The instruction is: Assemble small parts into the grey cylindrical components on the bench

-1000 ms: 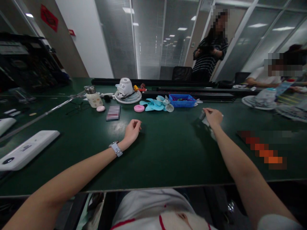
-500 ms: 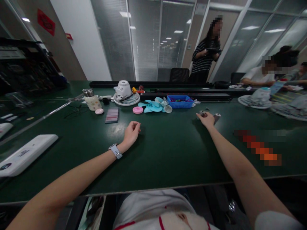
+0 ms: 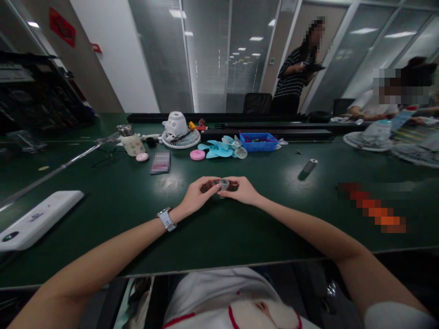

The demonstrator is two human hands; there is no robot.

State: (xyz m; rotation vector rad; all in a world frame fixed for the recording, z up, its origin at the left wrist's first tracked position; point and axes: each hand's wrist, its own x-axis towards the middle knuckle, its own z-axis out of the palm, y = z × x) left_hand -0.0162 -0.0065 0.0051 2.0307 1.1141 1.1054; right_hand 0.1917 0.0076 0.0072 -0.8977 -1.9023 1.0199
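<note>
A small silver-grey cylindrical metal part (image 3: 224, 184) is between my two hands, above the middle of the green table (image 3: 219, 237). From the left, the thumb and fingertips of my left hand (image 3: 199, 193) pinch it. My right hand (image 3: 245, 190) grips it from the opposite side, thumb low and fingers behind. The fingers cover much of the part, so its exact kind is unclear. Another silver cylinder (image 3: 310, 167) lies tilted on the table, to the right of my right hand and touched by neither.
Behind my hands are light-blue fan blades (image 3: 219, 149), a pink disc (image 3: 197, 155), a blue tray (image 3: 259, 142) and a white fan body (image 3: 176, 124). A patterned bottle (image 3: 132, 141) and a white device (image 3: 41, 221) stand left. Other people are at the far right.
My right hand has brought the metal part from the right to the middle, leaving the other cylinder behind. My left hand has moved slightly right and taken hold of the part too.
</note>
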